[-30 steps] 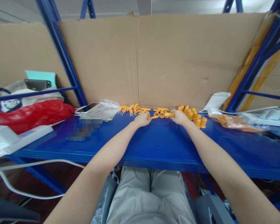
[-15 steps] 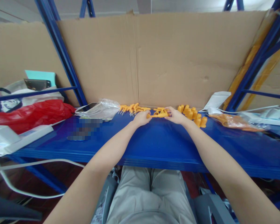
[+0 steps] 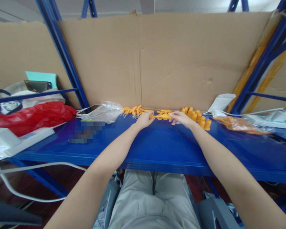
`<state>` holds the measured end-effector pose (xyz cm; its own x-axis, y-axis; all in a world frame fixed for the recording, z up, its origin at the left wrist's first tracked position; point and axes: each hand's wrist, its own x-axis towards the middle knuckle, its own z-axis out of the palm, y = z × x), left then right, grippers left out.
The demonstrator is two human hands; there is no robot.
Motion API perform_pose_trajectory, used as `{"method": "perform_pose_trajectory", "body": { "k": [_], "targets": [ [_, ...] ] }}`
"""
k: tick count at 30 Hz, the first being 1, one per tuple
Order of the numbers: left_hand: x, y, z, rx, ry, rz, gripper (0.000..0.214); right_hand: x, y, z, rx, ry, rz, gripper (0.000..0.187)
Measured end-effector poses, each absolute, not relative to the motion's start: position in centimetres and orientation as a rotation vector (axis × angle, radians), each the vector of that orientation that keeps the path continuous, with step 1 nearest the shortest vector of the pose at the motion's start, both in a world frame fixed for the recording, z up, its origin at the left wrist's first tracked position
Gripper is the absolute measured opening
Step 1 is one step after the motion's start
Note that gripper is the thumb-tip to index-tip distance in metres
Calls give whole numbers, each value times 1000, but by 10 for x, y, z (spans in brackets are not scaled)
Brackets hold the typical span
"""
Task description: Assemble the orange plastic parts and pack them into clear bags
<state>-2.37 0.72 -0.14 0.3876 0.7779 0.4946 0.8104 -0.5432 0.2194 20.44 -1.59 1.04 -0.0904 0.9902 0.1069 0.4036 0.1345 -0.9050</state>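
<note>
My left hand (image 3: 144,120) is closed on the left end of a yellow plastic piece (image 3: 164,117), which lies low over the blue tabletop. At its other end, the fingers of my right hand (image 3: 181,119) are bent and pinch or touch the tip; part of the grip is hidden. Just behind the piece are more small yellow parts (image 3: 164,111). A row of yellow pieces with metal clasps or chains (image 3: 134,111) lies beyond my left hand. Several upright, stubby yellow parts (image 3: 201,121) stand to the right of my right hand.
Cardboard (image 3: 181,60) walls off the back of the blue table (image 3: 162,149). On the left are a clear plastic bag (image 3: 109,115), a red bag (image 3: 38,116) and a white power strip (image 3: 26,143). A bag of orange-yellow parts (image 3: 240,125) lies right. Blue posts (image 3: 64,54) frame the table.
My right hand has shifted slightly and its fingers have changed their hold at the right end of the yellow piece. The piece has turned a little. My left hand has hardly moved.
</note>
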Motion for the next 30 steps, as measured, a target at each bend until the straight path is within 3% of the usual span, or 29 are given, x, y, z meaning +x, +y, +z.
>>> {"method": "perform_pose_trajectory", "body": {
  "k": [13,24,30],
  "targets": [
    [-21,9,-1,-2654,-1556,-976,25,192,-21,8,-1434,-1497,1005,38],
    [-19,3,3,-2615,-1645,-989,25,197,-25,11,-1376,-1595,1064,19],
    [-18,2,4,-2627,-1622,-1031,21,193,-25,12,-1460,-1574,1052,37]
  ]
}}
